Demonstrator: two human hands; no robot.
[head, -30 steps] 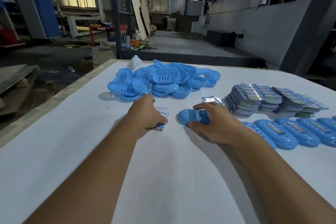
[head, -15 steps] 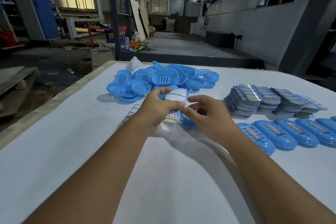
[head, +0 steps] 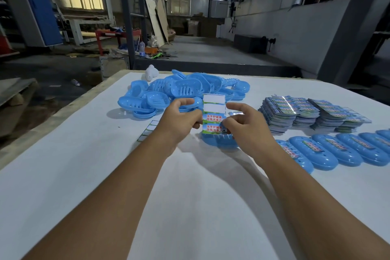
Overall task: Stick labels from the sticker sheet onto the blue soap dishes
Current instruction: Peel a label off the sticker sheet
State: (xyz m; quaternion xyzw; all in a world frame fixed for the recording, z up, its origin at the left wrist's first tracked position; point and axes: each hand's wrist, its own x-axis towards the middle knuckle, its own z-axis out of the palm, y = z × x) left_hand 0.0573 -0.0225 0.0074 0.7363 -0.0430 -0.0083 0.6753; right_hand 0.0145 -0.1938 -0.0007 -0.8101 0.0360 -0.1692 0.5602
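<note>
Against the heap of unlabelled blue soap dishes [head: 181, 93], the sticker sheet [head: 213, 116] has risen from the table into the left hand's [head: 179, 120] grip just before it, the right hand [head: 242, 126] now pinching a label's edge above one dish [head: 219, 140], so peeling appears underway.

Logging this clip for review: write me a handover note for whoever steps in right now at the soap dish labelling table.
Left hand holds the sticker sheet upright; its top two spots are blank.
Right hand pinches a label at the sheet's right edge.
One bare dish lies upside down under the hands.
Done: row of labelled dishes on the right.
Left: the pile of dishes behind; spare sheets stacked on the right.
</note>
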